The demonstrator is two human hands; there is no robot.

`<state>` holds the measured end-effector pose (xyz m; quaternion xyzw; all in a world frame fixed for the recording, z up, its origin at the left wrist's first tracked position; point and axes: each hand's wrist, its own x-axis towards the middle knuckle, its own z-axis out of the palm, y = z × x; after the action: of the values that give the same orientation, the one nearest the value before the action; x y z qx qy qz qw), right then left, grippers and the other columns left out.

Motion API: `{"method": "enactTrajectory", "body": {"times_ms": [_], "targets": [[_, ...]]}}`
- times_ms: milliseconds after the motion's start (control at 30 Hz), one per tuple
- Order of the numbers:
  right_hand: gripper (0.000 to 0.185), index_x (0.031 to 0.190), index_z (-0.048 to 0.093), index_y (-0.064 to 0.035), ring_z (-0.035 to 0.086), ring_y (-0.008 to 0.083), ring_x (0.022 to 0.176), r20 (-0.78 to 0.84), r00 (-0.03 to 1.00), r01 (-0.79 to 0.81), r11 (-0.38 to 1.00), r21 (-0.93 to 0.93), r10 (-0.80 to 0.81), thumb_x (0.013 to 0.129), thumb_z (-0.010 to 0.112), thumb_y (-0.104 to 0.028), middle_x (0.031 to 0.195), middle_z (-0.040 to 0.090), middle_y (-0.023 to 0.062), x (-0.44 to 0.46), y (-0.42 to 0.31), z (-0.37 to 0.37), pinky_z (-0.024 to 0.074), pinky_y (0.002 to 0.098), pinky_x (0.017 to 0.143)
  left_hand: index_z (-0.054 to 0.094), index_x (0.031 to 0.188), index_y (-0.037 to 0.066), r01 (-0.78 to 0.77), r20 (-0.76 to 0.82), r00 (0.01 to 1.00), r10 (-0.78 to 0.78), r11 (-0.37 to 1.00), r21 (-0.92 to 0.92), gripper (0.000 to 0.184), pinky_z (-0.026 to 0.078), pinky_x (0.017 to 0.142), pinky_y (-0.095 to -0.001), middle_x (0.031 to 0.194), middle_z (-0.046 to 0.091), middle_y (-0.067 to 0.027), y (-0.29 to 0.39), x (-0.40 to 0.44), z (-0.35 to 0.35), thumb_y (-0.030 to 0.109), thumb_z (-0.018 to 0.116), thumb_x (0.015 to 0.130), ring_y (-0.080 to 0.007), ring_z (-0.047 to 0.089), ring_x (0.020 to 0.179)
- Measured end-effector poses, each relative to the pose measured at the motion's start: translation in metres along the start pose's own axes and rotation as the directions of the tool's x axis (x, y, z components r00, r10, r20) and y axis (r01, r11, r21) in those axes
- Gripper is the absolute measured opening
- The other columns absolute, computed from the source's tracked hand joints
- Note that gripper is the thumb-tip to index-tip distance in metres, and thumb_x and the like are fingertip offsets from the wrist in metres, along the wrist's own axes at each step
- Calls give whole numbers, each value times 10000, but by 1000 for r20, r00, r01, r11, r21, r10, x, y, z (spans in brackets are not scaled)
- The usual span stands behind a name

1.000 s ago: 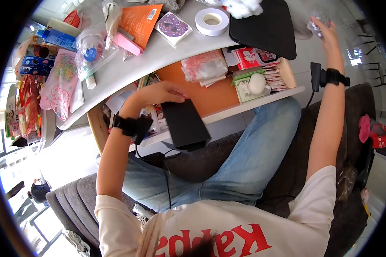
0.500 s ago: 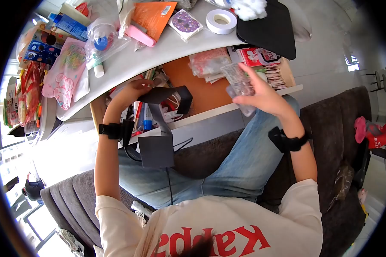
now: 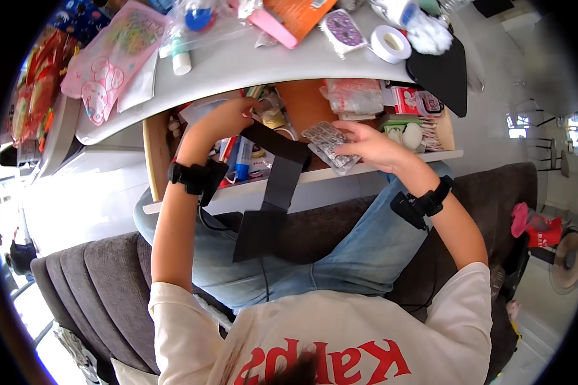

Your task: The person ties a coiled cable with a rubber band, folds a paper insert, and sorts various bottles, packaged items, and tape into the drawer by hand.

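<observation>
My left hand (image 3: pixel 231 119) is over the left part of the open drawer, its fingers closed on one end of a piece of folded black cardboard (image 3: pixel 284 179). The cardboard hangs over the drawer's front edge towards my lap, with its panels bent at creases. My right hand (image 3: pixel 374 146) pinches a small stack of clear plastic packets (image 3: pixel 326 142) with a grey pattern inside; what they contain is too small to read. The packets are above the drawer's front edge, just right of the cardboard.
The drawer (image 3: pixel 379 165) holds a blue tube (image 3: pixel 243 159), plastic bags (image 3: pixel 353 96), a red box (image 3: pixel 406 101) and several small packets. On the desk (image 3: pixel 237 67) are a white tape roll (image 3: pixel 390 43), a pink pouch (image 3: pixel 112 70) and a black mat (image 3: pixel 443 74).
My right hand has brought the packets left and down, closer to the cardboard. The black cardboard hangs more stretched out than before. The camera view has shifted.
</observation>
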<state>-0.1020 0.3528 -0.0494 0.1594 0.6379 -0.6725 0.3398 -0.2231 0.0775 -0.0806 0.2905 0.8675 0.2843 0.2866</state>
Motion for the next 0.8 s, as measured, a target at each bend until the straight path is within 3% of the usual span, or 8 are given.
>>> {"method": "enactTrajectory", "body": {"times_ms": [100,200,233,300,567,633,700,800], "targets": [[532,1296,330,31,477,190,1062,-95,994,-49,993,103,59,804,533,39,1160,489,130,16,-4,18,408,294,879,524,1143,23,30,-87,995,-39,994,-101,395,455,785,-311,961,596,-133,-16,-11,-4,15,564,750,-231,576,895],[537,1262,346,42,532,229,995,-264,941,166,968,-190,-213,760,537,55,1091,532,166,39,8,31,435,312,835,516,1174,48,22,-107,993,-50,968,-248,408,452,795,-295,992,583,-120,-22,-32,-14,22,557,769,-204,561,908],[545,1247,364,14,545,277,988,-157,867,288,732,-617,-473,728,519,78,1096,528,197,43,7,35,427,318,848,514,1183,57,14,-119,991,-55,947,-321,412,451,796,-291,1003,578,-114,-21,-41,-14,25,555,775,-196,556,911],[579,1250,370,-22,556,360,923,26,752,297,304,-905,-659,701,513,92,1104,498,232,37,-8,48,456,383,792,511,1201,86,-30,-137,990,-28,912,-410,407,454,782,-268,1041,559,-93,-26,-48,-12,36,542,798,-163,552,887],[382,1008,460,-43,612,220,657,201,748,-186,-490,-852,-633,645,570,5,1113,482,182,64,-18,62,528,286,500,487,1216,98,-167,-295,955,17,854,-493,392,448,584,-252,953,578,-83,-21,-66,-9,55,522,828,-102,520,661],[350,981,473,-30,609,213,648,218,756,-197,-532,-823,-617,645,563,3,1054,504,167,75,-14,59,525,284,491,488,1217,113,-38,-227,969,-93,856,-515,386,416,498,-255,869,584,-77,-6,-77,-20,72,526,835,-107,464,555],[314,946,493,-10,607,219,714,136,807,-249,-540,-804,-575,640,564,-4,929,532,136,79,-19,59,529,285,556,490,1217,122,-95,-280,959,-38,889,-449,384,413,516,-245,879,578,-60,-10,-77,-12,75,525,837,-103,453,570],[301,968,497,-14,589,265,813,247,758,-68,-450,-891,-604,674,554,19,936,539,149,65,-32,59,513,336,670,493,1215,131,-265,-405,908,108,897,-354,382,407,544,-229,899,569,-34,-24,-72,7,75,527,838,-93,440,602]]}}
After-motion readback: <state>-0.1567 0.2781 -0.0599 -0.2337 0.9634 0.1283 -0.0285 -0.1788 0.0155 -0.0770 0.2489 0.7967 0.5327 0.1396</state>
